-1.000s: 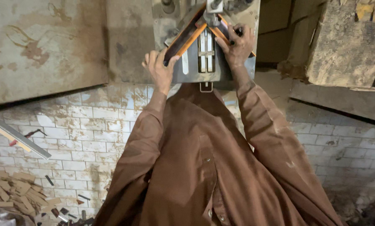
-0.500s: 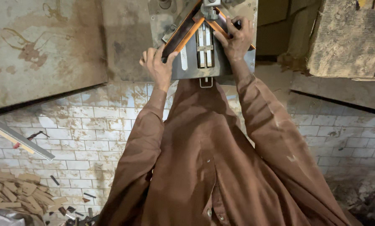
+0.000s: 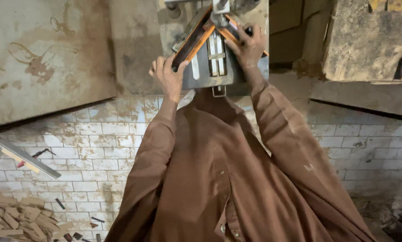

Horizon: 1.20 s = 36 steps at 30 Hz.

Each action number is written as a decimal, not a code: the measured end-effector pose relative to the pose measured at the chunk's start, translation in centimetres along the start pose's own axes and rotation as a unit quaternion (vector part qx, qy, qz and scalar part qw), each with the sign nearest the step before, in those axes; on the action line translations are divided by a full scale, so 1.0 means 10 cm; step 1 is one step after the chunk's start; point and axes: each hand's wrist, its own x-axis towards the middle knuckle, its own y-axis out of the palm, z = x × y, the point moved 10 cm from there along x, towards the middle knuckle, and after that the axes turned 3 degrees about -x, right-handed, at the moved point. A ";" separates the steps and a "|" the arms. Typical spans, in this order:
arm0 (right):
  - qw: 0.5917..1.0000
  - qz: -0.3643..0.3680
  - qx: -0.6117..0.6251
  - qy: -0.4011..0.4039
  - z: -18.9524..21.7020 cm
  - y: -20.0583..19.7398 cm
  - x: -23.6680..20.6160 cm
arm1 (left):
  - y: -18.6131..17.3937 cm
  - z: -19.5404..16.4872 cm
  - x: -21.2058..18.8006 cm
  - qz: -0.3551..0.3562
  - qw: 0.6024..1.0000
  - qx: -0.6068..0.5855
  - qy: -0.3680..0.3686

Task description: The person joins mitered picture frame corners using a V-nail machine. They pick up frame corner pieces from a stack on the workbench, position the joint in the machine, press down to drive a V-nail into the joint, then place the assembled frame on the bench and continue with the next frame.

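- Head view, straight down: white brick-pattern tiled floor [image 3: 98, 166], stained and dusty, filling the lower half around the person.
- Large rusty metal plate [image 3: 44, 58] at upper left, blotched brown, edge running just above the floor tiles.
- Brown long-sleeved shirt [image 3: 219, 179] down the middle, both sleeves stretched forward to the machine.
- Worn stone-like block [image 3: 367, 40] at upper right, well apart from the hands.
- Grey machine counter [image 3: 210, 71] at top centre, slotted metal bars down its middle, a small loop hanging off its near edge.
- Heap of short wooden offcuts [image 3: 17, 219] on the floor at lower left, far from the machine.
- Grey metal strip [image 3: 19, 154] lying slantwise on the floor at left, a pale wooden piece along it.
- Two lengths of frame moulding, dark with orange edges, meeting in a peak on the counter under the machine head [image 3: 219, 6].
- Left moulding piece [image 3: 192, 40] sloping down to the left; right moulding piece [image 3: 232, 33] sloping down to the right, mostly hidden by fingers.
- Left hand [image 3: 167, 78] clamped on the lower end of the left moulding piece, fingers curled over its edge.
- Right hand [image 3: 248, 45] pressed flat on the right moulding piece, fingers spread; hands apart, one on each side.
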 end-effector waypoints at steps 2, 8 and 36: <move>1.000 -0.004 0.005 0.001 0.04 -0.05 0.03 | -0.01 -0.02 0.02 0.005 1.000 0.011 0.012; 0.997 -0.038 -0.021 -0.068 0.29 -0.27 -0.29 | -0.15 0.01 -0.28 0.085 0.995 0.031 -0.038; 0.936 0.016 -0.120 0.330 -4.67 -2.78 0.06 | 0.16 -1.75 -0.36 0.131 0.988 0.003 0.082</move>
